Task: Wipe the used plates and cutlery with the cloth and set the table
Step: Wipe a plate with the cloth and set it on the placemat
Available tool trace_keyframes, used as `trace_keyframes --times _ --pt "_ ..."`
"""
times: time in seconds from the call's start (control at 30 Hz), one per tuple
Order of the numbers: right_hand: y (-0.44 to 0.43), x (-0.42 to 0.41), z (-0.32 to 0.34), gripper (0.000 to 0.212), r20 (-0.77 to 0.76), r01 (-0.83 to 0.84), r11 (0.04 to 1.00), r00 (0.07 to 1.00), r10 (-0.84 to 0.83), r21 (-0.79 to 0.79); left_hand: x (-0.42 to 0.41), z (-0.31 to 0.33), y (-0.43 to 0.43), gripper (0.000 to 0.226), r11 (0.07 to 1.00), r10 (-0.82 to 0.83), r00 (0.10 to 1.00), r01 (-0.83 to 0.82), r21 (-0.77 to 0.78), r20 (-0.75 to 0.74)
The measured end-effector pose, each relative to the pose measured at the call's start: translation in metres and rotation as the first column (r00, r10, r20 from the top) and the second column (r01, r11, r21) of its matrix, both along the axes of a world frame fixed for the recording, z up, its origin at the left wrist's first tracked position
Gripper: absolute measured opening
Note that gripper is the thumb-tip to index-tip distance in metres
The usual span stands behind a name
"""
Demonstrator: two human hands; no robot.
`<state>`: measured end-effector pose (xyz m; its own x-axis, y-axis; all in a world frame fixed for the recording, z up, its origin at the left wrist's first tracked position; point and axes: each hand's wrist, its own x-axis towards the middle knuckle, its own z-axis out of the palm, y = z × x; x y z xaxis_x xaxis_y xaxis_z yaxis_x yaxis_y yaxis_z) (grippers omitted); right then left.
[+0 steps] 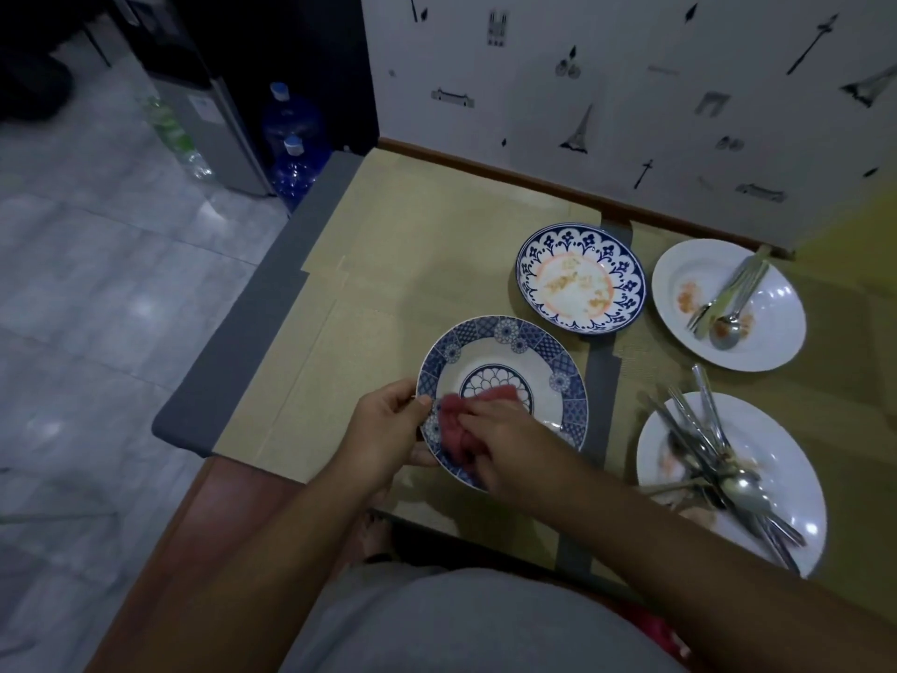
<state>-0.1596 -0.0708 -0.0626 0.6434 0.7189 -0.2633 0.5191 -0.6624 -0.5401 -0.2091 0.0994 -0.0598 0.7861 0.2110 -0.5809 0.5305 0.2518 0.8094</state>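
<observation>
Lower centre, our left hand [388,429] grips the patterned plate [505,395] by its rim; our right hand [505,439] presses the red cloth [461,429] inside. Pressing too hard could tip it; right, dirty plates [728,303] wait.

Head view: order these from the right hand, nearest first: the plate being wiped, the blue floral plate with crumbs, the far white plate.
1. Plate being wiped, under the right hand.
2. Blue floral plate, behind it.
3. Far white plate, back right.
</observation>
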Motion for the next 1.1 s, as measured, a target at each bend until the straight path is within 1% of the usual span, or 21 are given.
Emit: trace_keyframes --times 0.07,0.17,0.23,0.33,0.37,0.43,0.53,0.63,0.7,0.77,0.83,0.87,0.93,1.0,1.07,1.1 --pt "0.012 0.004 0.010 0.059 0.042 -0.021 1.000 0.999 0.022 -0.009 -0.001 0.001 0.002 0.025 1.000 0.000 1.000 0.000 -0.031 -0.006" --pt "0.010 0.006 0.019 0.060 0.075 -0.055 0.996 0.995 0.060 -0.064 0.002 0.004 0.009 0.025 0.994 0.014 1.000 -0.015 -0.108 -0.010" --pt "0.003 0.004 0.022 0.059 0.126 -0.114 0.988 0.984 0.127 -0.102 0.003 0.004 0.011 0.025 0.988 0.018 1.000 -0.021 -0.154 -0.024" --pt "0.001 0.000 0.021 0.053 0.124 -0.157 0.988 0.980 0.157 -0.005 0.002 0.005 0.008 0.025 0.986 -0.020 0.999 0.016 -0.169 -0.025" --pt "0.002 0.002 0.020 0.053 0.155 -0.171 0.985 0.974 0.166 0.020 0.002 0.005 0.009 0.024 0.986 -0.036 0.999 0.032 -0.163 -0.024" --pt "0.006 0.017 0.016 0.050 0.220 -0.127 0.991 0.969 0.114 0.046 0.002 0.006 0.012 0.025 0.987 -0.055 0.998 0.050 -0.154 -0.022" --pt "0.005 0.047 0.021 0.034 0.274 0.049 0.998 0.960 -0.059 0.043 0.003 0.007 0.018 0.025 0.992 -0.055 0.998 0.053 -0.116 -0.020" --pt "-0.014 0.042 0.021 0.026 0.210 0.154 0.987 0.968 -0.140 -0.054 0.005 0.008 0.018 0.024 0.995 -0.014 1.000 0.013 -0.095 -0.020" --pt "-0.024 0.015 0.018 0.023 0.121 0.119 0.991 0.986 -0.112 -0.054 0.005 0.008 0.015 0.024 0.996 -0.001 1.000 -0.001 -0.093 -0.028" --pt "-0.019 -0.006 0.016 0.023 0.055 0.006 1.000 0.998 -0.006 0.010 0.003 0.006 0.011 0.025 0.996 -0.032 0.999 0.029 -0.079 -0.041" --pt "-0.007 -0.003 0.013 0.029 0.066 -0.085 0.995 0.994 0.081 0.056 -0.001 0.005 0.007 0.026 0.995 -0.073 0.996 0.070 -0.065 -0.047" --pt "0.001 0.007 0.014 0.029 0.103 -0.084 0.993 0.992 0.075 0.084 -0.004 0.004 0.007 0.027 0.995 -0.079 0.996 0.076 -0.064 -0.045" --pt "0.007 0.030 0.016 0.028 0.149 0.014 0.996 0.988 -0.028 0.092 -0.008 0.004 0.010 0.027 0.997 -0.061 0.997 0.058 -0.057 -0.041" --pt "-0.003 0.042 0.014 0.025 0.149 0.147 0.988 0.977 -0.154 0.052 -0.007 0.003 0.014 0.026 0.999 -0.021 0.999 0.019 -0.049 -0.037" --pt "-0.017 0.034 0.011 0.023 0.175 0.191 0.981 0.967 -0.185 -0.021 -0.005 0.004 0.016 0.026 0.999 0.010 0.999 -0.011 -0.049 -0.032" --pt "-0.021 0.023 0.011 0.023 0.163 0.188 0.981 0.971 -0.178 -0.051 -0.004 0.005 0.015 0.026 0.999 0.015 0.999 -0.016 -0.049 -0.028"
